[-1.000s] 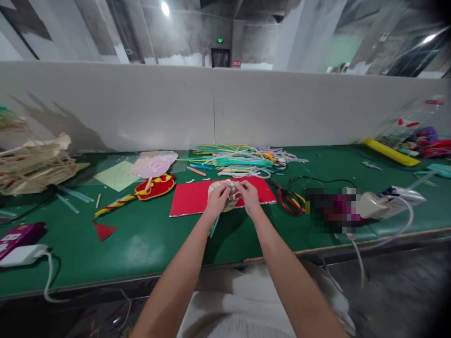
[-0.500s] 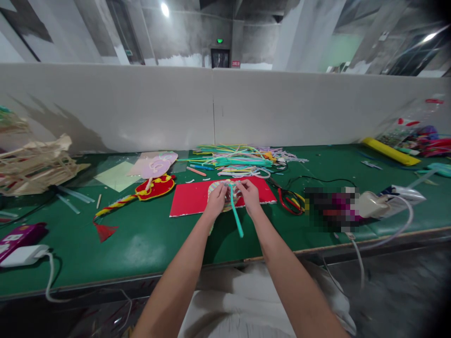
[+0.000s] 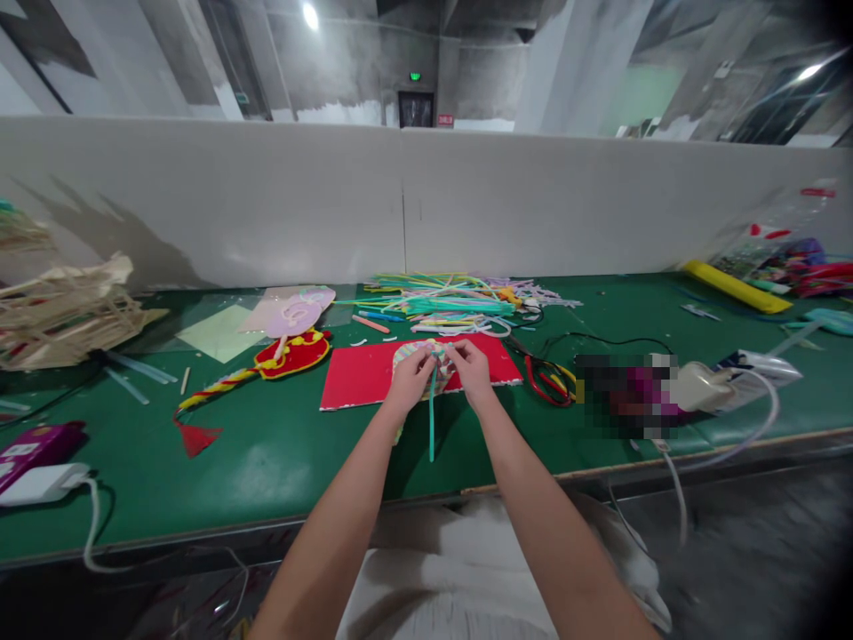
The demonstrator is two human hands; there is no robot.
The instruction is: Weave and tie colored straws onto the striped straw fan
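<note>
Over the red board (image 3: 353,378), my left hand (image 3: 411,373) and my right hand (image 3: 472,369) face each other a short way apart, fingers pinched. A teal pipe cleaner (image 3: 432,427) hangs from between them, its free end pointing down toward the table's front edge. Both hands' fingertips are closed about its upper part. Behind and under the fingers lies a rounded craft piece (image 3: 403,352) with pale striped colours, partly covered by the hands. Its lower part shows only in small bits beside my left wrist.
Several coloured pipe cleaners (image 3: 459,302) lie heaped behind the board. Red-handled scissors (image 3: 550,382) rest right of it. Left are a red-and-yellow fan-shaped ornament (image 3: 293,356), a lilac fan-shaped piece (image 3: 303,311) and a green paper sheet (image 3: 223,333). A yellow tube-like object (image 3: 739,286) lies far right.
The pipe cleaner's free end has swung left and now hangs nearly straight down. Both hands have stayed in almost the same place, still pinching.
</note>
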